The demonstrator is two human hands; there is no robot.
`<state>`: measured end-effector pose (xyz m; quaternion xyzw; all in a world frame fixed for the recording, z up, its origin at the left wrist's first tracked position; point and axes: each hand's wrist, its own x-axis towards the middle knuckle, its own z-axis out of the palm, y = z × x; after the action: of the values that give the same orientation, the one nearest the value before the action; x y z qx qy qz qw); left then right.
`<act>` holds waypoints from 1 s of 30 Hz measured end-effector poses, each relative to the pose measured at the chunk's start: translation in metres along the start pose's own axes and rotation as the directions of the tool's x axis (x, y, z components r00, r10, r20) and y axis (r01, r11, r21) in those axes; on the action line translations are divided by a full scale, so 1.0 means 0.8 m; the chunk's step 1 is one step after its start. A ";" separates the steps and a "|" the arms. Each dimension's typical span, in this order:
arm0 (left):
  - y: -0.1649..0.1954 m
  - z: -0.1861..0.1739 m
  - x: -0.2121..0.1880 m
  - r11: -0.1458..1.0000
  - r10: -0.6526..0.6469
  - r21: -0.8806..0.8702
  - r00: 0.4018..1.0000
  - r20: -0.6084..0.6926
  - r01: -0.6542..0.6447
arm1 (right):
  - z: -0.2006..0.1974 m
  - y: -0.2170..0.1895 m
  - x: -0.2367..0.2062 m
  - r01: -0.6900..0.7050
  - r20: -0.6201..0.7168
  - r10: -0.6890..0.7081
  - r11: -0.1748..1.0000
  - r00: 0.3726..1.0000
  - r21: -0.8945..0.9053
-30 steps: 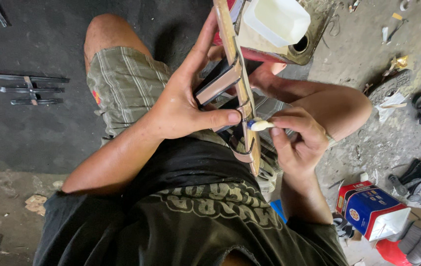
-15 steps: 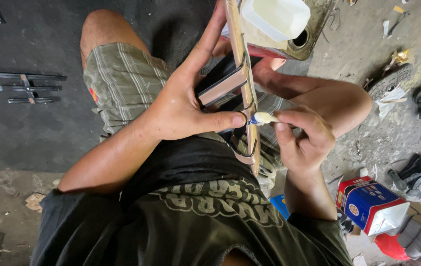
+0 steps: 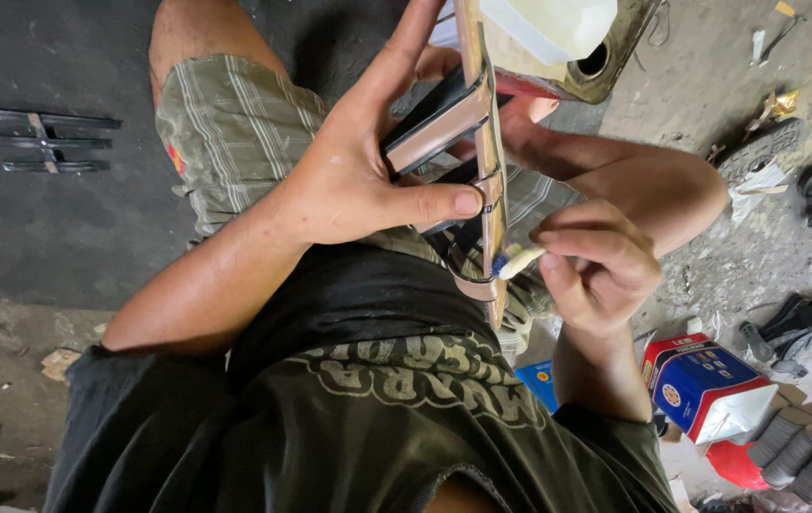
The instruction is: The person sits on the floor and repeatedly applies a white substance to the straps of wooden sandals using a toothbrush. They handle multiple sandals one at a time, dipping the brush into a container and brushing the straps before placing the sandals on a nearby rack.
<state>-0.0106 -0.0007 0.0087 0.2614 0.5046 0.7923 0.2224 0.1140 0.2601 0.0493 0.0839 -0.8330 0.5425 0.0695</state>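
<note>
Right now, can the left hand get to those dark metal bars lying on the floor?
Probably not without letting go. The left hand is wrapped around the sandal piece, steadying it, and the metal bars lie well off to the side, past the knee.

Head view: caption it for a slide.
Left hand steadies a sandal sole while right hand dabs its edge with a small applicator.

The person wears a black sleeveless shirt (image 3: 368, 446) with a faded, pale curved print across the chest and a ragged tear at its lower edge. Above the shirt in the head view come plaid shorts (image 3: 235, 142) in olive-grey with thin light stripes, and a small red patch on their side. Both arms are bare from the shoulder. The left hand (image 3: 358, 180) and right hand (image 3: 596, 271) are bare, without rings or a watch.
</note>
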 end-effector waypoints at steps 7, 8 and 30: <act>-0.015 -0.001 -0.004 0.999 -0.001 -0.047 0.999 0.035 0.002 | -0.005 0.005 -0.002 -0.022 -0.001 0.022 0.999 1.000 -0.039; -0.016 -0.002 -0.004 0.999 0.007 -0.052 0.999 0.037 -0.005 | -0.006 0.007 -0.002 -0.003 0.008 0.003 1.000 1.000 -0.021; -0.027 0.010 -0.002 0.938 -0.164 -0.335 0.966 -0.199 0.091 | -0.015 0.057 -0.025 -0.106 -0.002 0.220 0.478 0.976 0.872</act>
<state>-0.0024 0.0123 -0.0088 0.0969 0.4056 0.8724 0.2550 0.1241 0.2904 0.0094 -0.0029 -0.4460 0.8949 0.0133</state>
